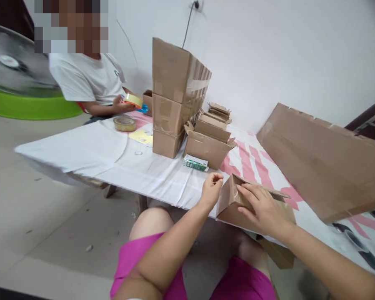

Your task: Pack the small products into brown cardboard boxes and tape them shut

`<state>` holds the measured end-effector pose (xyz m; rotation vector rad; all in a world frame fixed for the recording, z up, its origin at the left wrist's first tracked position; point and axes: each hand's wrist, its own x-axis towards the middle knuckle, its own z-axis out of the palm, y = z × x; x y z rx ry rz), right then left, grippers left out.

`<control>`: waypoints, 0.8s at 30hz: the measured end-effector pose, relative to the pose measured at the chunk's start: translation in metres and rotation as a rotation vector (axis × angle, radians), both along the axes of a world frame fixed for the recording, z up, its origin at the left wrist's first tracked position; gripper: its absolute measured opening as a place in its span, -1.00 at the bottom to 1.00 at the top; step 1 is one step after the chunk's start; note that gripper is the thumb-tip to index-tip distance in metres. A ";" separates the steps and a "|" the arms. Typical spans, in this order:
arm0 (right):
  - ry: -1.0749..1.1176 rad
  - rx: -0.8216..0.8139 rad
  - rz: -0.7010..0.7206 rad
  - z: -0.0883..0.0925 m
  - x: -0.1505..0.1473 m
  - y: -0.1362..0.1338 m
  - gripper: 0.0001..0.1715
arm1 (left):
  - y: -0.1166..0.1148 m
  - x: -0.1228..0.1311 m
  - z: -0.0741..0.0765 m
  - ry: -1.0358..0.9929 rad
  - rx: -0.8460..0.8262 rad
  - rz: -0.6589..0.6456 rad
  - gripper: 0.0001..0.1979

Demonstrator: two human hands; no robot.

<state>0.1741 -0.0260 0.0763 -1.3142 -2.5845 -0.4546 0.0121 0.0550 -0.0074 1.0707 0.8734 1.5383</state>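
Note:
A small cardboard box (pixel 233 211) lies at the table's front edge, one flap lifted along its far side. My right hand (pixel 264 206) rests on its top, fingers stretched out and touching the cardboard. Just left of this box is my left hand (pixel 211 191), fingers curled and pressed together; whatever they may hold is too small to make out. Beyond my left hand sits a small green-and-white carton (pixel 195 163), close to an open cardboard box (pixel 206 146).
Stacked closed boxes (pixel 168 110) rise mid-table. A large cardboard sheet (pixel 325 162) leans at the right, near what looks like a black tape dispenser (pixel 359 248). Across the table a person (pixel 87 79) holds a tape roll (pixel 133 100); another roll (pixel 125 123) lies nearby.

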 end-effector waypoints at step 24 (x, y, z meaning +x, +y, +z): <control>0.257 0.037 -0.217 0.007 0.081 -0.032 -0.34 | -0.036 0.012 0.001 0.407 0.533 -0.025 -0.76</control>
